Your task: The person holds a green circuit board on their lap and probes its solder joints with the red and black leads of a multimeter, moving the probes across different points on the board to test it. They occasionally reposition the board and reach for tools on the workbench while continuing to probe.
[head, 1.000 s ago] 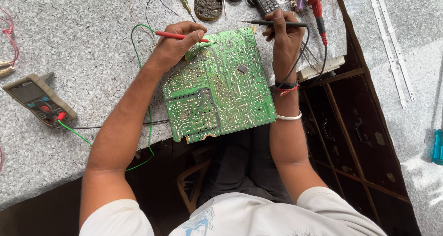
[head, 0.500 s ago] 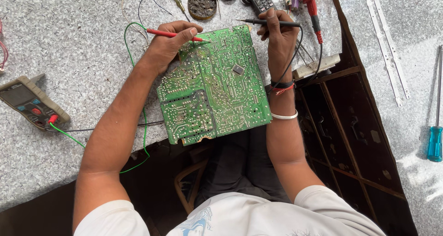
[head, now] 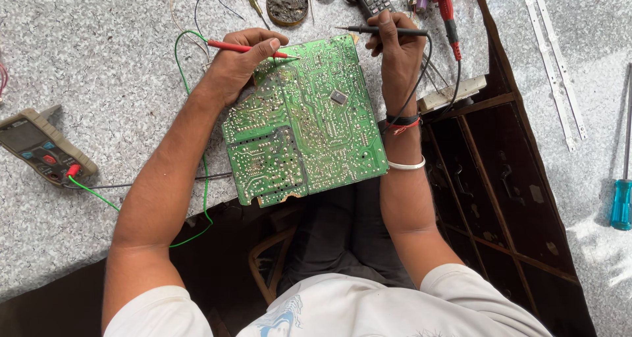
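Green circuit board (head: 304,123) lies solder side up at the counter (head: 99,67) edge, long axis running away from the person. Left hand (head: 240,64) is pinched shut on the red probe (head: 247,48) — tip pointing right, touching the board's far left corner. Right hand (head: 395,47) is clamped on the black probe (head: 385,30), lying crosswise just past the far edge, tip pointing left — not on the board. Left probe is nearer the solder joints. Meter (head: 41,149) sits well off to the left.

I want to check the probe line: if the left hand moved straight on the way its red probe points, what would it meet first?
Probably the green circuit board: the left hand aims the red probe rightward, its tip already at the board's upper edge.
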`<state>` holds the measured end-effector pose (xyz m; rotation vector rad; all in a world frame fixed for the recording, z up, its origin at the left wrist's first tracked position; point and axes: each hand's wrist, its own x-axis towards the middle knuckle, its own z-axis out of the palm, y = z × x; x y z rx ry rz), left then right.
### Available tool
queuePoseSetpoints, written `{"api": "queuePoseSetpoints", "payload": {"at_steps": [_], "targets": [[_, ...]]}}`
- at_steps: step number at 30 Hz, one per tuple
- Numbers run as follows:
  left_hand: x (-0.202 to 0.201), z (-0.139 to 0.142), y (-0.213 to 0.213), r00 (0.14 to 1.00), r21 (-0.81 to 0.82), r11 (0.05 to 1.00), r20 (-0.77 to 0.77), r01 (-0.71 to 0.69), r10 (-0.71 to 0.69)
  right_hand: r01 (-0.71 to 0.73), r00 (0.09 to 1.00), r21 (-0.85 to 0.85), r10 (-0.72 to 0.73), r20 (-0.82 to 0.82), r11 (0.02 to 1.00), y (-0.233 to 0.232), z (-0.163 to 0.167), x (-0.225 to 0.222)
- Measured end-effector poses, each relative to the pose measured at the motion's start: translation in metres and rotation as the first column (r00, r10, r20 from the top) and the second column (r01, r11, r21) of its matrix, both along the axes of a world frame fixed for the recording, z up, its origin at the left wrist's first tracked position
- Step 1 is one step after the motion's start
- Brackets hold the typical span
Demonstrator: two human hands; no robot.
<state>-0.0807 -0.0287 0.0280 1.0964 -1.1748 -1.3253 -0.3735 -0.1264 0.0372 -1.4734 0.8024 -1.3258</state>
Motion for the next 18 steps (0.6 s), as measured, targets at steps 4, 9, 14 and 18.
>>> {"api": "queuePoseSetpoints", "payload": {"at_steps": [4,9,14,18], "targets": [[-0.001,0.002,0.003,0.999,0.002,1.000,0.034,-0.004,0.004,0.010,1.000,-0.017,-0.010,-0.007,1.000,-0.001,-0.003,0.000],[-0.002,0.005,0.004,1.000,-0.005,1.000,0.017,-0.002,0.002,-0.006,1.000,-0.010,0.006,0.000,1.000,0.000,-0.003,-0.001],[-0.002,0.010,0.006,0.998,-0.020,1.000,0.054,-0.019,0.020,-0.018,1.000,-0.020,0.017,-0.011,1.000,0.003,0.002,-0.001],[-0.002,0.013,0.009,0.992,-0.047,0.999,0.121,-0.027,0.033,-0.059,0.996,-0.009,0.059,-0.062,0.998,0.009,0.008,-0.001]]}}
